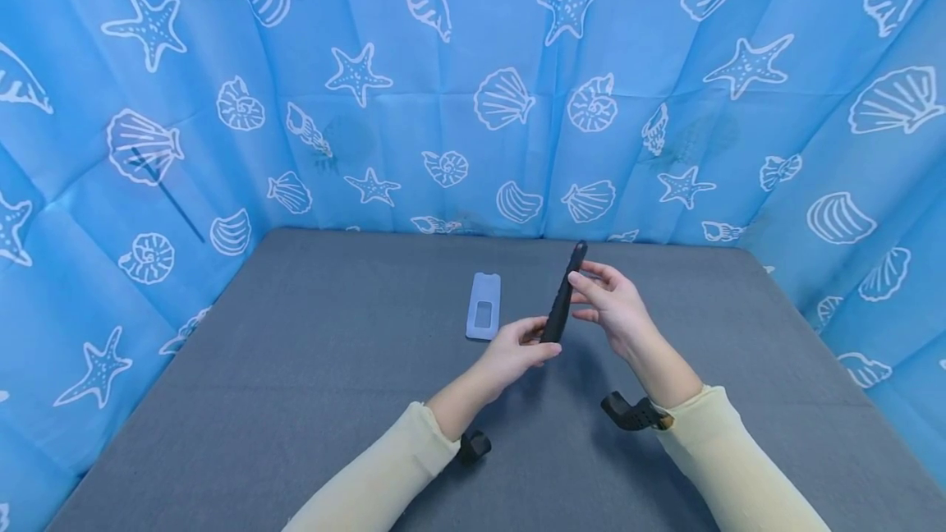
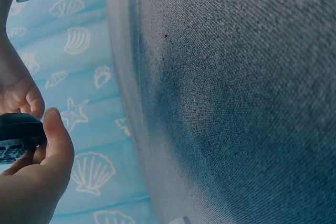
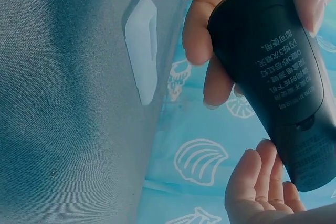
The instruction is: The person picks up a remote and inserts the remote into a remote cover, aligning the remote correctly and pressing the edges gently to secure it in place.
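A black remote control (image 1: pixel 563 298) is held up off the table, turned edge-on in the head view. My left hand (image 1: pixel 517 349) grips its wider lower end between thumb and fingers; some buttons show there in the left wrist view. At the upper end my right hand (image 1: pixel 612 306) holds it lightly, thumb on the near edge and fingers at the far one. The back of the remote control (image 3: pixel 278 72), with printed text and a cover seam, faces the right wrist view. A pale blue flat oblong piece (image 1: pixel 484 286) with a rectangular window lies to its left.
Dark grey cloth covers the table (image 1: pixel 318 335). Blue curtains (image 1: pixel 473 138) with white shells and starfish hang around its back and sides. Black wrist mounts (image 1: pixel 631 413) sit on both wrists, under pale sleeves.
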Demonstrator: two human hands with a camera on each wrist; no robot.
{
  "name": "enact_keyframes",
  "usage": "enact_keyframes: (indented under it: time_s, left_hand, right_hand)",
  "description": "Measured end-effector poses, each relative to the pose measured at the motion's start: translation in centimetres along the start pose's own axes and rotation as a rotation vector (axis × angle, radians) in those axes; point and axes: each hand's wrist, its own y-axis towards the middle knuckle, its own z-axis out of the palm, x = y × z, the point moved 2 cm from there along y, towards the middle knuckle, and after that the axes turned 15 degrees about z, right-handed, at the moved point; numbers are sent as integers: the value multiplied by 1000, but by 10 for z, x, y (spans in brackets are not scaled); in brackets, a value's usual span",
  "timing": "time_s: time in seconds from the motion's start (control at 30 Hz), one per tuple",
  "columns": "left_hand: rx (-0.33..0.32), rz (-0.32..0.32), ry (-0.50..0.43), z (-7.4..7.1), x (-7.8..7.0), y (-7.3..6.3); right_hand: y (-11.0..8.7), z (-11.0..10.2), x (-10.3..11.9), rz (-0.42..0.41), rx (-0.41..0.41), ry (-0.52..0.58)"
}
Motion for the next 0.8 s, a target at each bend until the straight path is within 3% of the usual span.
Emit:
enact_keyframes:
  time_s: [0.23,0.53,0.8]
  left_hand:
    - [20,8,-22,-1,3,0]
    - [2,-14,-102,-2,6,1]
    - [-11,-31,-94,-5,8,0]
  right_hand:
    - [1,0,1,2,-14,-19]
    - [2,2,1,7,-37,-15]
    - [3,4,1,8,-60,4]
